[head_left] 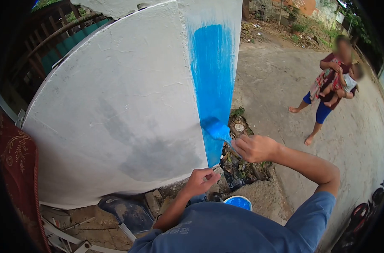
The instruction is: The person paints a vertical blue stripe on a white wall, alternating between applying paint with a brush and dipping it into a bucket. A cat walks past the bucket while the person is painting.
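Observation:
My right hand [254, 147] is closed around the handle of a paintbrush [217, 129], whose bristles are covered in bright blue paint. The bristles press against a narrow wall strip [213, 76] at the corner, where wet blue paint shows streaky brush marks near its upper edge. Lower down, my left hand [201, 182] is held close to the foot of the wall, its fingers loosely curled and nothing visible in them. Partly hidden by my shirt, a round tub of blue paint [238, 203] stands on the ground below my hands.
A broad whitish wall [116, 101] with grey patches fills the left. On the concrete yard [276, 97], a person [333, 80] holding a small child stands at right. Rubble and leaves [242, 166] line the wall's base. A dark plastic chair [128, 213] and red cloth [18, 168] are at lower left.

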Action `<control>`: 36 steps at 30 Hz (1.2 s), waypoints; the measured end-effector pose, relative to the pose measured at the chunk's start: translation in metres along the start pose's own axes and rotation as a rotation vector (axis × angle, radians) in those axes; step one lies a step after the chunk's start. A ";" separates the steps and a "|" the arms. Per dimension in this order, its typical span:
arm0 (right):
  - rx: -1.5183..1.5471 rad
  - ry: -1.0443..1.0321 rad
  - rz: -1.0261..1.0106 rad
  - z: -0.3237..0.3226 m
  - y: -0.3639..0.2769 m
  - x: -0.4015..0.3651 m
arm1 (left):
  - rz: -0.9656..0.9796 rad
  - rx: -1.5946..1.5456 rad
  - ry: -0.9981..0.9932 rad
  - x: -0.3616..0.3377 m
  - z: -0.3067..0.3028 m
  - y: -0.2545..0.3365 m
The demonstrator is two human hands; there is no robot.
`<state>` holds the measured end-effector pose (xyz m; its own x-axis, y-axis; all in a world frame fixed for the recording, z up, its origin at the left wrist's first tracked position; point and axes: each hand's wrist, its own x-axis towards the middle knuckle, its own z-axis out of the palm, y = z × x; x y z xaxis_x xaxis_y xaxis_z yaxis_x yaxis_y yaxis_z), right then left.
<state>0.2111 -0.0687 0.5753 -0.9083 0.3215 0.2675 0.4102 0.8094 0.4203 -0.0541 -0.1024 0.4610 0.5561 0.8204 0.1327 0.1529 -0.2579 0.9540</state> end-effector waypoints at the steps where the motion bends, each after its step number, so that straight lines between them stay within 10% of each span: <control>1: 0.007 -0.007 0.005 0.011 0.005 0.008 | -0.003 0.000 -0.009 0.004 -0.008 -0.005; 8: 0.068 -0.156 0.123 0.004 0.035 0.014 | 0.004 -0.032 -0.015 0.002 -0.005 -0.005; 23: -0.501 0.406 0.133 -0.143 0.079 0.011 | 0.008 0.016 -0.109 0.020 0.004 0.012; 36: 0.286 0.368 0.384 -0.023 0.049 0.031 | -0.074 -0.026 -0.175 0.026 -0.020 -0.002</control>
<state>0.2045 -0.0306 0.6243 -0.5910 0.4667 0.6580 0.6185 0.7858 -0.0018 -0.0563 -0.0702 0.4676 0.6778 0.7351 0.0149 0.1793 -0.1850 0.9662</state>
